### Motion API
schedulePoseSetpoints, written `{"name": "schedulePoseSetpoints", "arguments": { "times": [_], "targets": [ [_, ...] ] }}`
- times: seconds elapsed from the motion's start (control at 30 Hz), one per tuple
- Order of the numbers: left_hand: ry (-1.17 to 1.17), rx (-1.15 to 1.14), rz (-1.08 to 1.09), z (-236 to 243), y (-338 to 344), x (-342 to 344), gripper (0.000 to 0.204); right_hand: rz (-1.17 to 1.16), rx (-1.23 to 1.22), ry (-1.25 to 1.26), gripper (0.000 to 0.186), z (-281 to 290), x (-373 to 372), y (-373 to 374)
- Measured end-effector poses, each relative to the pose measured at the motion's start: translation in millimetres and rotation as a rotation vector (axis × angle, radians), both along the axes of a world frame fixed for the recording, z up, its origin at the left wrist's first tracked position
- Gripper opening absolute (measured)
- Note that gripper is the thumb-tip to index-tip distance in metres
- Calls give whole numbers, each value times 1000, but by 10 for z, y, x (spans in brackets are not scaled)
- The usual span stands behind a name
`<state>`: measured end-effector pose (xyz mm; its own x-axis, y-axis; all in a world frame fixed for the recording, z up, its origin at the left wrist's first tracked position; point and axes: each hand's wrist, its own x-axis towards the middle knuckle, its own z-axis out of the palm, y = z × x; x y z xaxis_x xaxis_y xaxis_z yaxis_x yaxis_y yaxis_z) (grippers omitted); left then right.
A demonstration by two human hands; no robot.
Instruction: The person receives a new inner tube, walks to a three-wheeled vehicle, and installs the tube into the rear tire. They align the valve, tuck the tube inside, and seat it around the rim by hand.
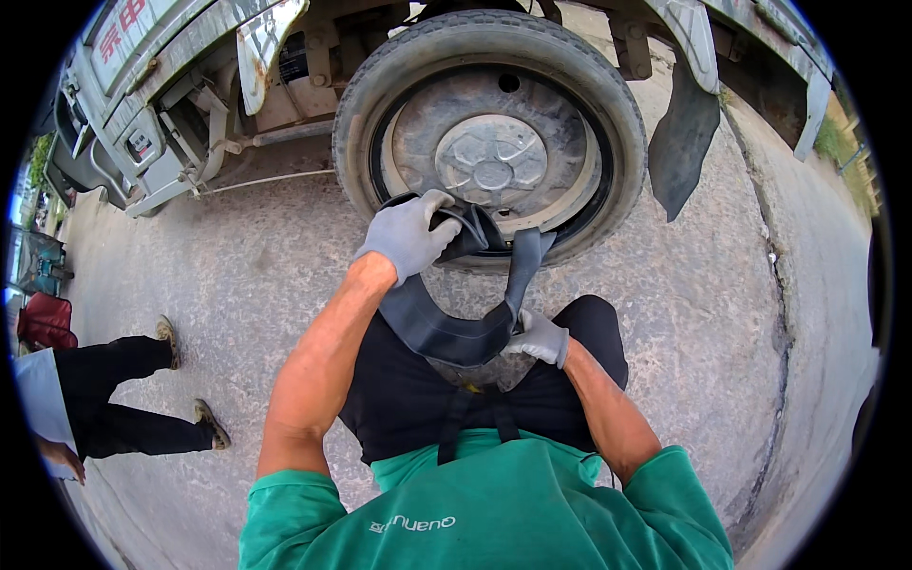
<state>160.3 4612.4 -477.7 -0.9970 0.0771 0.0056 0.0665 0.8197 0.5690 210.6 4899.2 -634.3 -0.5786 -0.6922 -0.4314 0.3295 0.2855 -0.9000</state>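
Observation:
A worn tyre [608, 114] stands upright in front of me around a dirty steel wheel [494, 152]. A limp black inner tube [442, 328] runs from the wheel's lower edge in a loop over my lap. My left hand [408, 236], in a grey glove, is closed on a folded part of the tube against the tyre's lower left side. Lower and to the right, my right hand [540, 340], also gloved, pinches the tube's outer edge near my knee. Its fingertips are partly hidden behind the rubber. Part of the tube lies between tyre and rim.
Above the wheel is the underside of a truck body [275, 57]. A black mud flap [686, 133] hangs to the right. Another person's legs [123, 399] are at the left, near a red bag [47, 321]. A crack [779, 294] runs along the concrete ground [256, 247].

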Motion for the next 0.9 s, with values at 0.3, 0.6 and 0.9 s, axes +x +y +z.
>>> {"name": "schedulePoseSetpoints", "arguments": {
  "times": [0.3,0.6,0.9],
  "targets": [
    [-214,42,-66,144,-107,-197,47,-75,-922,-359,37,1349,-220,-157],
    [-385,676,-181,217,-489,-353,55,-613,-1045,62,16,1300,-1166,-124],
    [390,1146,87,195,-579,367,44,-891,-870,-44,15,1188,-1391,-196]
  ]
}}
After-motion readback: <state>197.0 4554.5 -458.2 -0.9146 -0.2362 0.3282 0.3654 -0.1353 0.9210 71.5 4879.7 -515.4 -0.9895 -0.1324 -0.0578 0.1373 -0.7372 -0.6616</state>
